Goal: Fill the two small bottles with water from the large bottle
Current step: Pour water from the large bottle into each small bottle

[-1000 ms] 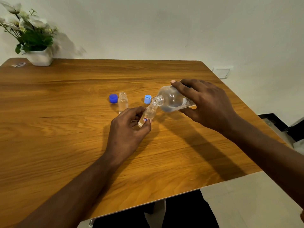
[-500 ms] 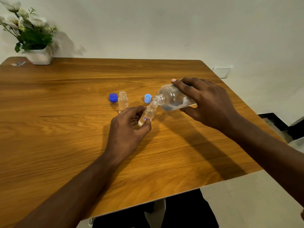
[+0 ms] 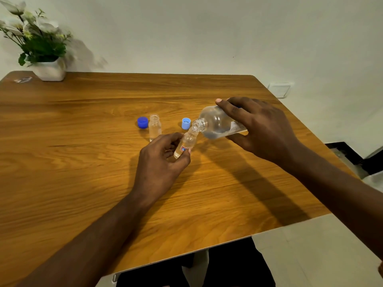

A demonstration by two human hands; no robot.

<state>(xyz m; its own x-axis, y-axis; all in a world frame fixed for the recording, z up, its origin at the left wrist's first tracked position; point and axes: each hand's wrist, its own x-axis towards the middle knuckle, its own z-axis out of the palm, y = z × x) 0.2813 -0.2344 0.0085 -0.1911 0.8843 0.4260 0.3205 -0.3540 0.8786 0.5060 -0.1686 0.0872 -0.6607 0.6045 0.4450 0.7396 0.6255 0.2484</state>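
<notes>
Pour position: your hands meet mid-table, bottle mouth to bottle mouth.
Nearest, your left hand [image 3: 159,162] pinches the tilted small bottle [image 3: 187,141] low on its body, thumb and fingertips curled round it, neck leaning up and right. Your right hand [image 3: 263,129] grips the large bottle [image 3: 215,125] from above, fingers wrapped over it. It's held almost on its side, open mouth touching the tilted small bottle's mouth, water pooled along its lower side. Behind your left hand, the second small bottle [image 3: 154,127] stands upright and uncapped on the table [image 3: 83,183]. Dark blue cap [image 3: 142,122] just left of it, light blue cap [image 3: 186,123] to its right. Far left corner: white plant pot [image 3: 50,70].
</notes>
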